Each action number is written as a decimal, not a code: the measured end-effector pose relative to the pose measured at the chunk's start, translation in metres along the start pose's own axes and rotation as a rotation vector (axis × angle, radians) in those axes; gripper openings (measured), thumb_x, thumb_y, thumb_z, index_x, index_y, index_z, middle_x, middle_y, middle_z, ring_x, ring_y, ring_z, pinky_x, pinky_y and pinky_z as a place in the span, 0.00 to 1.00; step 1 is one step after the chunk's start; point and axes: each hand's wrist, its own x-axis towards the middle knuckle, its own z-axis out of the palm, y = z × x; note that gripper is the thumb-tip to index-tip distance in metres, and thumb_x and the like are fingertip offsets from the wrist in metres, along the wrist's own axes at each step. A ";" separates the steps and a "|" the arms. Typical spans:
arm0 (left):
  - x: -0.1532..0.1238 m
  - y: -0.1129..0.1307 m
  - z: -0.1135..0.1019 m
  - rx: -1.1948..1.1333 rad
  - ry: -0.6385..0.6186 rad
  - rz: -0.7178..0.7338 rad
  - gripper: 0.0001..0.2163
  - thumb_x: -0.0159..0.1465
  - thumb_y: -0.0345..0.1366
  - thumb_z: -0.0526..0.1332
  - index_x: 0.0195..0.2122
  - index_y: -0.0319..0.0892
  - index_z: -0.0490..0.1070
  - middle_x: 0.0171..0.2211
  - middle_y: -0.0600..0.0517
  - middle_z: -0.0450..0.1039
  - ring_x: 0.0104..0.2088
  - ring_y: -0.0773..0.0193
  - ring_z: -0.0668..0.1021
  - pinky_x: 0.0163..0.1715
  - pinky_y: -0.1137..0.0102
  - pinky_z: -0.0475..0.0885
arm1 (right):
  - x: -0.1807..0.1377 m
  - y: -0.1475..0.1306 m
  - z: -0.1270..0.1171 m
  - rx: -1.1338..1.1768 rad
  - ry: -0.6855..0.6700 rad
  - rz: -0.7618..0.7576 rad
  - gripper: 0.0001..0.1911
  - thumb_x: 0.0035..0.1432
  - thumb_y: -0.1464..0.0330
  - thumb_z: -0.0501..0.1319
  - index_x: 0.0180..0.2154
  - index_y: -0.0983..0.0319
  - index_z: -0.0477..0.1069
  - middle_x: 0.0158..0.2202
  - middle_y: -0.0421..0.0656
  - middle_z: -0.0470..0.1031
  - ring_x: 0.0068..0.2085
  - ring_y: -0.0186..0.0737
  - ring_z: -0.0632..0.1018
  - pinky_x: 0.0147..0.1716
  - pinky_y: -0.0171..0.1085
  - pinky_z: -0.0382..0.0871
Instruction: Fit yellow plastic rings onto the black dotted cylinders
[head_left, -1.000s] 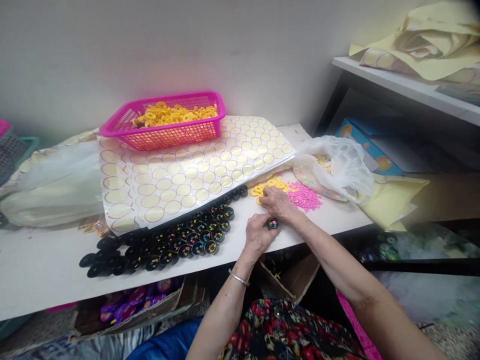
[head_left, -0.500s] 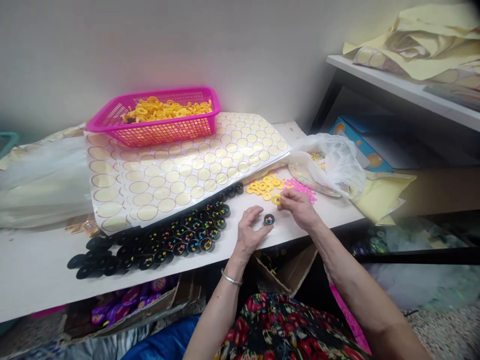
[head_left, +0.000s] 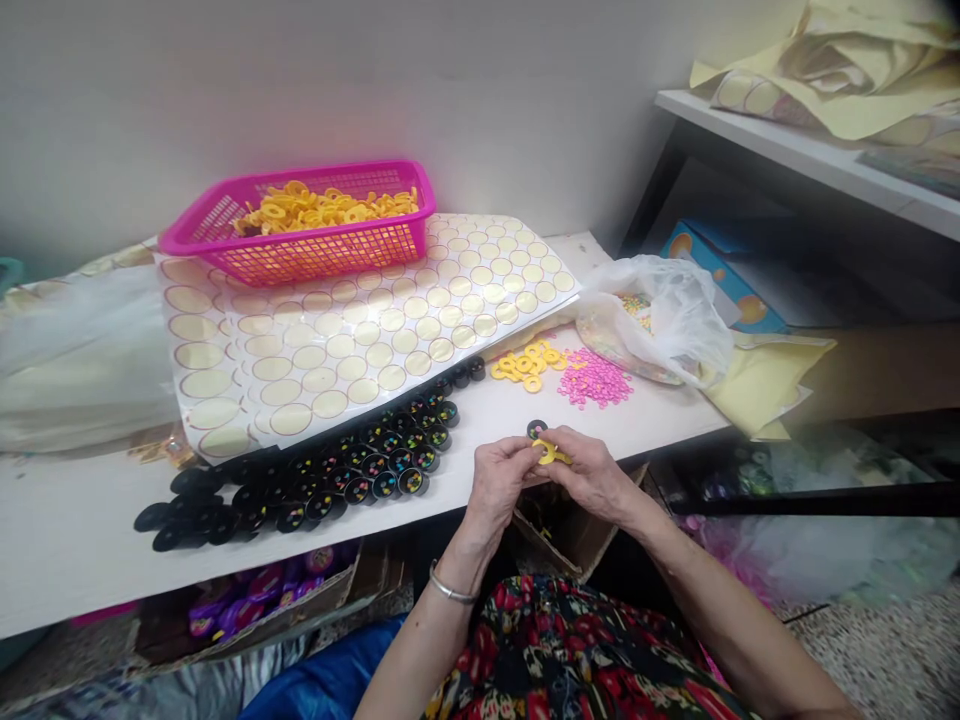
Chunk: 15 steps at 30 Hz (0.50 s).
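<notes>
Near the table's front edge my two hands meet around a yellow ring (head_left: 546, 454). My left hand (head_left: 501, 480) pinches its left side, while my right hand (head_left: 596, 478) grips it from the right, with a bit more yellow showing under those fingers. Just beyond my fingertips stands a small black cup (head_left: 536, 428), partly hidden by them. Farther back lie a loose pile of yellow rings (head_left: 529, 362) and a heap of tiny pink pieces (head_left: 596, 378). Rows of black cups (head_left: 375, 465) with coloured bits inside stand left of my hands.
A pink basket (head_left: 315, 262) of yellow rings sits on sheets of round stickers (head_left: 360, 340). A white plastic bag (head_left: 675, 310) rests at the right, beside a shelf (head_left: 795, 160). Open cardboard boxes (head_left: 585, 530) stand below the table edge.
My right hand has brought a yellow ring from beside the pile toward me. My left hand, which was open by the single black cup, now closes on the ring too.
</notes>
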 end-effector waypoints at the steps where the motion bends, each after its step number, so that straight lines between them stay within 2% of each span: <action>1: 0.002 0.001 0.000 0.022 -0.006 0.026 0.09 0.46 0.37 0.67 0.25 0.35 0.76 0.18 0.53 0.71 0.20 0.72 0.69 0.23 0.76 0.65 | 0.002 0.002 -0.001 -0.049 0.006 -0.028 0.14 0.56 0.68 0.57 0.46 0.61 0.66 0.36 0.44 0.69 0.37 0.38 0.71 0.37 0.37 0.66; 3: 0.006 0.000 -0.002 0.071 0.013 0.110 0.10 0.49 0.39 0.65 0.26 0.35 0.76 0.20 0.53 0.72 0.22 0.72 0.69 0.25 0.76 0.64 | 0.007 0.006 -0.002 -0.134 0.044 -0.072 0.12 0.56 0.68 0.57 0.44 0.60 0.66 0.37 0.45 0.68 0.38 0.39 0.71 0.38 0.38 0.65; 5: 0.012 -0.003 -0.005 0.116 0.095 0.194 0.11 0.51 0.41 0.64 0.25 0.35 0.75 0.19 0.55 0.69 0.21 0.74 0.66 0.22 0.77 0.61 | 0.013 0.010 -0.003 -0.216 0.105 -0.097 0.10 0.55 0.66 0.58 0.40 0.61 0.66 0.39 0.46 0.67 0.40 0.41 0.69 0.40 0.39 0.65; 9: 0.024 -0.009 -0.012 0.178 0.229 0.218 0.11 0.51 0.41 0.63 0.24 0.36 0.74 0.17 0.57 0.64 0.18 0.75 0.61 0.19 0.76 0.56 | 0.023 0.016 -0.002 -0.334 0.095 -0.054 0.09 0.54 0.65 0.59 0.38 0.61 0.66 0.41 0.47 0.67 0.42 0.42 0.68 0.41 0.40 0.64; 15: 0.039 -0.016 -0.013 0.422 0.194 0.334 0.12 0.54 0.44 0.59 0.25 0.40 0.76 0.20 0.54 0.67 0.24 0.69 0.67 0.24 0.74 0.60 | 0.028 0.019 0.001 -0.332 0.044 0.013 0.08 0.53 0.66 0.60 0.37 0.61 0.67 0.38 0.45 0.68 0.40 0.41 0.68 0.40 0.39 0.63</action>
